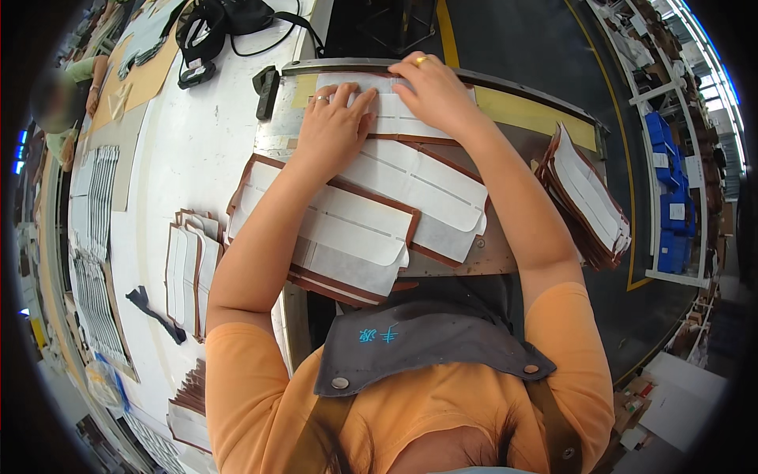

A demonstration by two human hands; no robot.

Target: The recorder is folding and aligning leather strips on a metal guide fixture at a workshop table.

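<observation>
A white panel with brown edging (410, 118) lies under both of my hands, its far edge against a metal bar (347, 66). My left hand (335, 126) rests on the panel's left part, palm down with fingers spread. At the far edge, my right hand (433, 93) has its fingertips by the bar and its thumb apart on the panel. Closer to me, a similar white panel (426, 189) and a stack of brown-edged panels (347, 229) overlap. Part of them is hidden under my left forearm.
A fanned stack of panels (584, 189) sits at the right edge of the work surface. More panels (189, 261) lie on the white table at left, near a dark strip (154, 312). A black bag (237, 20) is at the far left. Blue bins (671, 201) stand on a right-hand shelf.
</observation>
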